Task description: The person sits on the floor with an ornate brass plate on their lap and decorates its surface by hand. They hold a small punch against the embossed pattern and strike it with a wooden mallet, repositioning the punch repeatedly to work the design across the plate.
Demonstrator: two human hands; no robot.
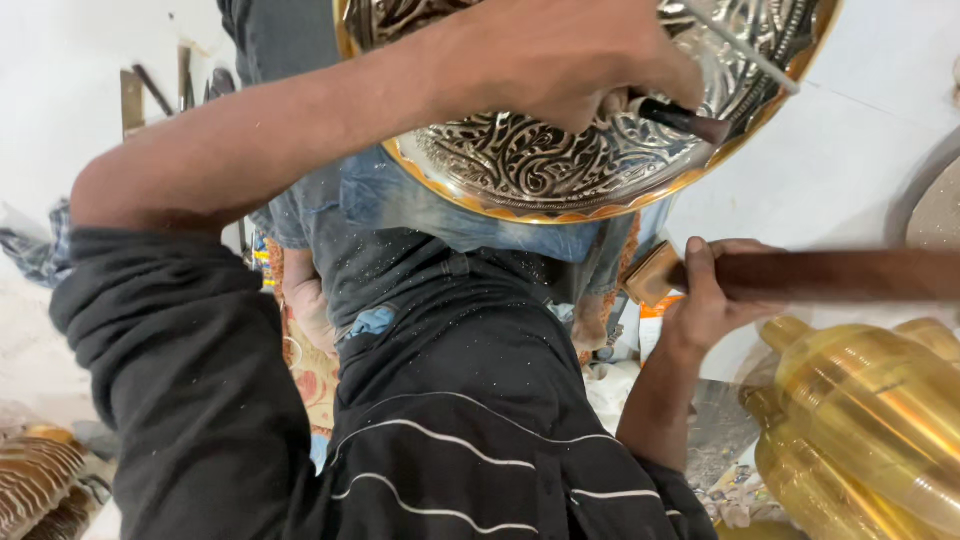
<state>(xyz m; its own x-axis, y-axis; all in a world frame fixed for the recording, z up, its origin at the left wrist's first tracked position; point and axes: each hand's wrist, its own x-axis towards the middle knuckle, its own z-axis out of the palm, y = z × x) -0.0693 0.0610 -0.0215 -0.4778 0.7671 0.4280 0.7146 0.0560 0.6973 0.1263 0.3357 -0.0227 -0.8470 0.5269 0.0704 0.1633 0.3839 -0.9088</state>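
Note:
A round metal plate [560, 165] with raised scrollwork and a golden rim rests on my lap at the top of the view. My left hand [560, 55] reaches over it and grips a dark chisel [690, 120] whose tip touches the engraved surface. A thin metal rod [745, 50] lies across the plate beside that hand. My right hand [710, 295] is closed around the brown wooden handle of a hammer [830, 275], held level just below the plate's rim, its handle blurred. My black striped top and jeans fill the middle.
Shiny golden ribbed vessels [870, 420] stand at the lower right. A ridged brown and white piece [35, 485] lies at the lower left. Dark tools [150, 95] lean by the white wall at the upper left. Metal dust covers my clothes.

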